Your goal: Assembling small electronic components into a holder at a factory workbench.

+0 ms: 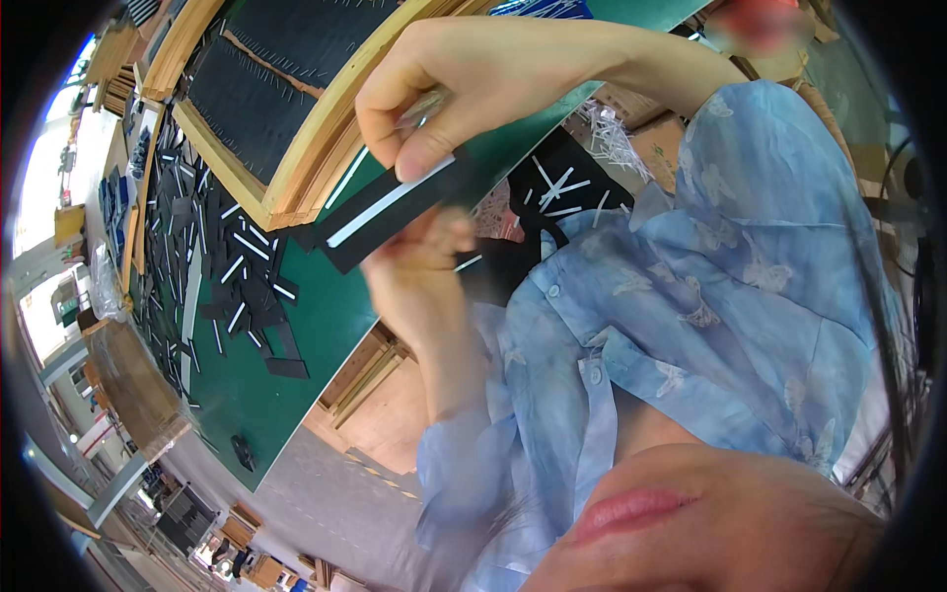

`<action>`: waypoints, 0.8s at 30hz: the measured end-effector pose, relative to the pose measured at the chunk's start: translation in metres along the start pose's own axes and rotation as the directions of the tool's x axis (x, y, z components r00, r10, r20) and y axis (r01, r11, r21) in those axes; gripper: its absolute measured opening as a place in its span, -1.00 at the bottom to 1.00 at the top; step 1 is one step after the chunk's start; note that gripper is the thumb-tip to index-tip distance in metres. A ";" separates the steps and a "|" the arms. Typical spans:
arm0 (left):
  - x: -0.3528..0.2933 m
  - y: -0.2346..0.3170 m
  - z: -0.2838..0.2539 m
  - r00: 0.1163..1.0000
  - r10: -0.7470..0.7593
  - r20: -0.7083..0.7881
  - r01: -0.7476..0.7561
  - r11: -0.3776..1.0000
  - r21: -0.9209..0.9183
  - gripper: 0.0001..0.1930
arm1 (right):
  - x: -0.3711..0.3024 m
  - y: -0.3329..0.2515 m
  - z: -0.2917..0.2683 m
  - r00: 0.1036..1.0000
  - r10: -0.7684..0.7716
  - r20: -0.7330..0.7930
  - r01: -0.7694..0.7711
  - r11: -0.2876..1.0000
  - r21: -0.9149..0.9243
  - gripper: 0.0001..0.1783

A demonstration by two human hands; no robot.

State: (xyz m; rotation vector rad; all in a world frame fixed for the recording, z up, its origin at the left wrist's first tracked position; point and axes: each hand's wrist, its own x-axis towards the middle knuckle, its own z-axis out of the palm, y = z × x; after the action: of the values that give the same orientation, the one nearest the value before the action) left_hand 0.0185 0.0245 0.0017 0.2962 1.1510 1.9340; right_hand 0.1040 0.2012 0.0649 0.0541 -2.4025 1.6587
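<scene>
A flat black strip (380, 225) with a narrow white strip (390, 202) lying along it is held up over the edge of the green table. My right hand (434, 99) comes from the upper right and pinches one end, thumb pressed beside the white strip. Something small and shiny shows between its fingers, too unclear to name. Below is my left hand (419, 261), its fingers curled against the underside of the black strip. That hand is slightly blurred and partly covered by the strip.
Loose black pieces and white strips (237, 286) lie heaped on the green table (330, 340). Wooden frames (281, 202) with black panels stand beyond my hands. A small black object (244, 452) rests near the table corner. White strips lie on black cloth (562, 187) by my lap.
</scene>
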 end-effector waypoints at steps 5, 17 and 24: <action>-0.002 0.021 0.001 0.972 0.220 0.080 -0.234 0.920 0.314 -0.54 | -0.003 0.005 -0.006 0.989 -0.138 0.056 0.149 0.925 -0.348 -0.82; -0.006 0.014 0.001 0.985 0.168 0.051 -0.175 0.936 0.304 -0.69 | 0.001 0.027 0.023 0.641 -0.754 0.141 0.435 0.206 -0.877 -0.81; 0.005 0.024 -0.033 0.909 0.378 -0.174 -0.287 0.873 0.394 -0.69 | -0.044 0.036 0.038 0.761 -0.524 0.384 0.628 0.446 -0.638 -0.77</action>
State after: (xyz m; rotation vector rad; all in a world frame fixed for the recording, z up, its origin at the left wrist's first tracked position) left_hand -0.0165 0.0029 0.0016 0.4904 1.7236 2.0907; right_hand 0.1355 0.1752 0.0098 0.7820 -2.5216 0.3035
